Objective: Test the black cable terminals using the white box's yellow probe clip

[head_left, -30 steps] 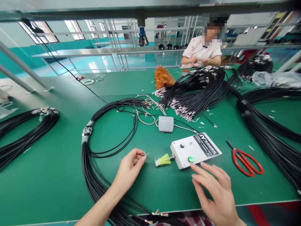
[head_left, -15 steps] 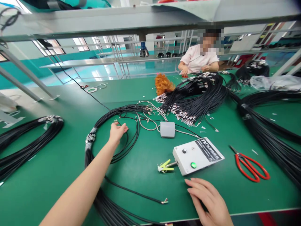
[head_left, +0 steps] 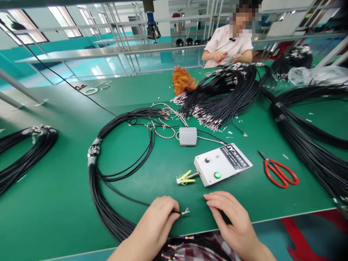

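My left hand (head_left: pixel 160 221) pinches a black cable (head_left: pixel 127 197) near its stripped end, where small coloured wires (head_left: pixel 186 211) stick out to the right. The cable runs back to a large coiled bundle (head_left: pixel 95 185) on the left. My right hand (head_left: pixel 231 217) rests near the table's front edge with fingers curved and parted, nothing between them. Just beyond it lies a white control box (head_left: pixel 210 177) with a lit green button and a yellow clip (head_left: pixel 186 178) at its left end.
Red-handled scissors (head_left: pixel 280 173) lie to the right. A grey box (head_left: pixel 187 136) sits behind the control box. Black cable bundles (head_left: pixel 223 101) and an orange duster (head_left: pixel 183 81) are farther back. A person (head_left: pixel 228 45) sits across the green table (head_left: pixel 62 210).
My left hand has come from the coil toward the front and taken the cable's stripped end. The view has tilted down, and the person's hands across the table have risen.
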`<state>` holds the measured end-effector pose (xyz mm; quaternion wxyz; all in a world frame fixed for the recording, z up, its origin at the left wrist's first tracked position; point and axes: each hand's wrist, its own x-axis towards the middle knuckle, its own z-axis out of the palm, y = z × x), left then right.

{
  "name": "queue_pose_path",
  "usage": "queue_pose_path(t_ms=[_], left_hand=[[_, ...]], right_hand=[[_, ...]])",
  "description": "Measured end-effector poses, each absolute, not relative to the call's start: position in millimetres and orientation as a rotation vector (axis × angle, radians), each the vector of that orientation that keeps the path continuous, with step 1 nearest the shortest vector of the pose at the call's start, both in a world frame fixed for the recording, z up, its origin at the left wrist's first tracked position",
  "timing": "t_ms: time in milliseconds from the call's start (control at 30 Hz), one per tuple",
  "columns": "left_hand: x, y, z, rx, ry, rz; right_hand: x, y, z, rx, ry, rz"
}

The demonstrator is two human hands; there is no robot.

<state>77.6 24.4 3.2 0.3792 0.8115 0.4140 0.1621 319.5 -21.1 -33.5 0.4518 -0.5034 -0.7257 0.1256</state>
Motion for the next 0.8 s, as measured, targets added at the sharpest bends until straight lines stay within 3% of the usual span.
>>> queue_pose_path(t_ms=[300, 800], left_hand=[[74, 19, 17, 1.286, 1.155, 0.672], [79, 22, 18, 1.043, 1.149, 0.69]], right_hand=[[255, 3, -2, -1.284, -1.154, 1.324], [228, 16, -5, -1.125, -0.846, 1.556]])
